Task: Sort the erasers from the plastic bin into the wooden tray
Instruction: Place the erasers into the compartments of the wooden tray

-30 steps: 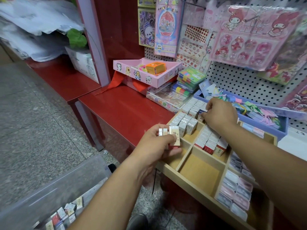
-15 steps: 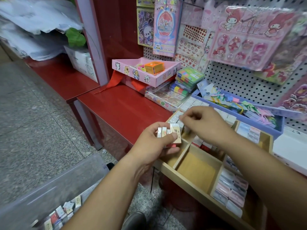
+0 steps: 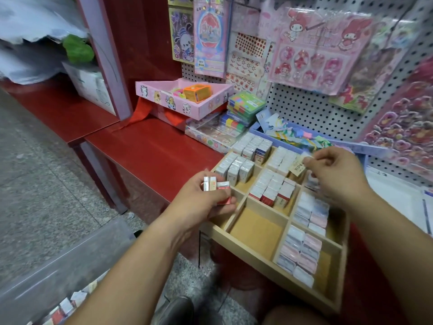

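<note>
Several erasers (image 3: 216,184) in left hand (image 3: 201,204) (right hand (image 3: 337,175): one).

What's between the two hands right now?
Head view: between the left hand and the right hand lie wooden tray compartments packed with upright erasers.

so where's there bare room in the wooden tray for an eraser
The near middle compartment is bare, between red-and-white erasers behind and pastel erasers to its right. The red shelf left of the wooden tray is bare. Back compartments are crowded.

bright even light | glare on packets | edges warped, blurred
</note>
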Motion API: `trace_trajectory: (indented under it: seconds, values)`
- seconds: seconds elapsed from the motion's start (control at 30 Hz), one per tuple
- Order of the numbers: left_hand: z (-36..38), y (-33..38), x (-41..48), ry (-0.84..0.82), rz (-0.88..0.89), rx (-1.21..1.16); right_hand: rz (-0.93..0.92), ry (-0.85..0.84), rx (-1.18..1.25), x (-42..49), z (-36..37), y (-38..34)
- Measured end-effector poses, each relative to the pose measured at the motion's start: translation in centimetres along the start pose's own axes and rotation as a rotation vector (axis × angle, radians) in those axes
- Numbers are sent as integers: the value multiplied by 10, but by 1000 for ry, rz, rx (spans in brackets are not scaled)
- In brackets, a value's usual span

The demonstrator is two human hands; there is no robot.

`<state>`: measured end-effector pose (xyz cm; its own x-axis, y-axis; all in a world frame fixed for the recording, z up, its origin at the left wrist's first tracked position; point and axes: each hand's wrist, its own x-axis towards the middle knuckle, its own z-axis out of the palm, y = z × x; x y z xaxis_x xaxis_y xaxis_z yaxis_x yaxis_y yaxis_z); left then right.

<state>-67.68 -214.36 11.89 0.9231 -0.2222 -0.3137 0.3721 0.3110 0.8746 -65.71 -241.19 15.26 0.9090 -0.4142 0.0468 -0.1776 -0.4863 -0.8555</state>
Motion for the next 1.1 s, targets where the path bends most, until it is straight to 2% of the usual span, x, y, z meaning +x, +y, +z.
trace_trajectory:
  seconds: [0.3,0.47,0.87,0.97,1.03,1.1]
  values:
    - [21,-4,5,-5,-30,4,-120,-45,-237,15,-7,32]
    - [21,-6,7,1,-30,8,-190,5,-355,24,0,38]
    - [15,-11,12,-35,-18,47,-182,72,-600,42,21,41]
    - [16,-11,13,-34,-10,41,-206,43,-606,38,20,36]
    - [17,-11,13,-35,-7,37,-258,88,-595,31,20,27]
    - [17,-10,12,-38,-7,33,-305,29,-486,14,25,10]
